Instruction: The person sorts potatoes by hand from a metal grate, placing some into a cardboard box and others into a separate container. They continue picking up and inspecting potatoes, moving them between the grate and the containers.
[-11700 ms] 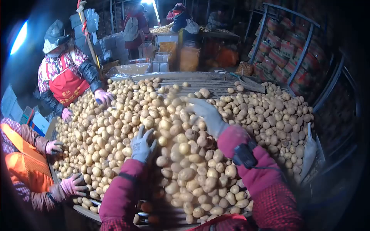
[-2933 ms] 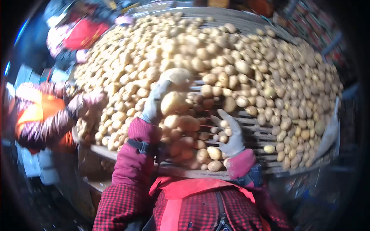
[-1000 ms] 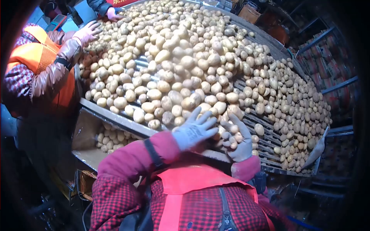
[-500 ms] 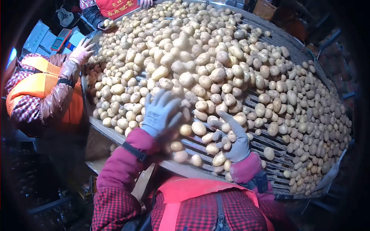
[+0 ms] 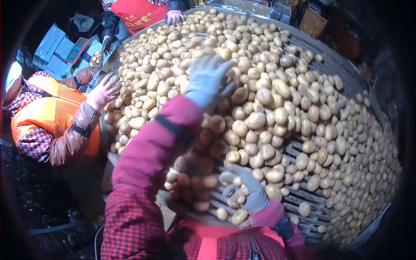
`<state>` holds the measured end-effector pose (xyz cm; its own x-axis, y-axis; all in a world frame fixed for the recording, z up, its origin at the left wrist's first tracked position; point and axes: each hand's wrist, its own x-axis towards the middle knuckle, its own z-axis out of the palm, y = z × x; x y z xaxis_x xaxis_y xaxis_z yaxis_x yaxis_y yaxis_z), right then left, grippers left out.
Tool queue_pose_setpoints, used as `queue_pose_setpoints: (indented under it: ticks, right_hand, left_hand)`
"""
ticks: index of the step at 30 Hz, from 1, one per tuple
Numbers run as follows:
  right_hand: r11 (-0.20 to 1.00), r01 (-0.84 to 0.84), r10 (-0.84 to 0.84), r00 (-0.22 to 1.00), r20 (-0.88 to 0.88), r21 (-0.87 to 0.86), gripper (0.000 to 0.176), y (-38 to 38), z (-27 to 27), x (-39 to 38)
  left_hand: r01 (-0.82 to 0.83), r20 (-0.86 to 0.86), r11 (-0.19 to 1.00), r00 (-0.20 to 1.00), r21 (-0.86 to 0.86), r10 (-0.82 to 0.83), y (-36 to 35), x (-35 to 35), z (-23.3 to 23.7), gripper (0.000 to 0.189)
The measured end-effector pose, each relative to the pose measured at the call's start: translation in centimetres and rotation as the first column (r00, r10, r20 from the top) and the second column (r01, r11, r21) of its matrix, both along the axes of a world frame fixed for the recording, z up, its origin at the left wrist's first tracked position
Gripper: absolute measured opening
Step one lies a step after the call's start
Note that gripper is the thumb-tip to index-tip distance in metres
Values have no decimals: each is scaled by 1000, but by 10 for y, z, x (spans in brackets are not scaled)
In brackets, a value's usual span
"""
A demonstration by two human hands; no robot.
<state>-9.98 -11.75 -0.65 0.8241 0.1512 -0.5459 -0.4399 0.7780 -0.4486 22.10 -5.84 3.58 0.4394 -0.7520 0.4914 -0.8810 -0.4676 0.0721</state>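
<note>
My left hand [image 5: 207, 82], in a pale grey-blue work glove, is stretched far out over the heap of potatoes [image 5: 256, 120]. Its fingers are spread, with the palm turned down above the heap. Closer to my body, my right hand [image 5: 251, 190] wears a grey glove and curls around a few small potatoes [image 5: 237, 197]. Bare slats of the sorting table [image 5: 219, 200] and several loose potatoes lie beside it. My left sleeve shades the potatoes beneath it.
At the left, a person in an orange vest [image 5: 52, 112] has a gloved hand [image 5: 104, 91] at the heap's edge. Another person in a red apron [image 5: 138, 15] stands at the far side. A scale [image 5: 77, 50] and boxes [image 5: 52, 45] sit behind them.
My left hand has reached forward and to the right across the heap. My right hand has come slightly lower and left in view, still around small potatoes. The view has shifted a little.
</note>
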Motion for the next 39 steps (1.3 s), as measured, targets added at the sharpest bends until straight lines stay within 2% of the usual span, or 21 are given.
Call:
queue_pose_setpoints:
  ticks: [2,3,4,6,7,9,11,14,17,18,20,23,26,30,34,36,38,39]
  right_hand:
    - [984,34,-12,992,-125,175,22,2,5,9]
    - [964,65,-9,976,-216,256,19,1,14,17]
    - [965,-30,45,997,-55,260,49,-5,-26,-3]
    - [991,-106,104,994,23,79,53,-4,-13,-1]
    - [992,-101,102,995,-7,69,53,-2,-11,0]
    - [995,-90,92,994,-59,39,55,0,-7,3]
    - [983,-30,49,994,-102,180,45,4,-3,8]
    - [979,-22,42,995,-93,204,38,6,-3,10]
    - [999,-11,17,994,-104,51,41,6,6,11]
    - [999,-22,23,999,-34,43,42,4,3,7]
    - [1000,-20,20,1000,12,23,43,6,-2,4]
    - [996,-91,92,991,100,-19,44,2,-1,5]
    - [991,-35,35,999,2,127,42,2,-2,4]
    - [999,-50,50,996,78,-8,42,2,-5,0]
    - [997,-73,72,995,70,21,43,0,-4,2]
    - [987,-62,61,998,10,149,44,-3,0,4]
    - [964,-68,74,997,-13,258,45,-6,2,5]
    - [951,-82,86,996,1,297,45,-9,1,6]
  left_hand:
    - [-90,-91,988,991,125,102,-30,21,-26,50]
    - [-147,-194,973,964,181,181,-38,30,-32,38]
    - [-134,-230,977,958,165,170,-40,36,-34,36]
    - [-104,-308,981,939,165,152,-28,42,-43,30]
    - [-93,-227,988,967,127,120,-21,41,-46,28]
    - [-143,-159,983,974,118,161,-6,26,-48,26]
    - [-167,-126,976,975,142,185,16,8,-40,21]
    - [-148,-230,983,958,106,169,54,0,-32,20]
    - [-186,-279,980,940,65,197,95,-17,-42,22]
    - [-186,-244,982,951,39,190,111,-26,-46,30]
    - [-268,62,939,963,216,261,144,-38,-60,40]
    - [-262,-19,936,962,236,274,162,-51,-64,50]
    - [-279,-48,944,955,177,291,170,-54,-66,54]
    - [-331,-185,915,908,229,375,170,-57,-57,56]
    - [-247,-238,940,923,236,302,180,-64,-47,51]
    - [-200,-214,954,945,225,249,186,-72,-43,49]
    - [-186,-262,932,926,311,272,191,-87,-35,49]
    - [-213,-301,933,906,289,300,194,-93,-34,51]
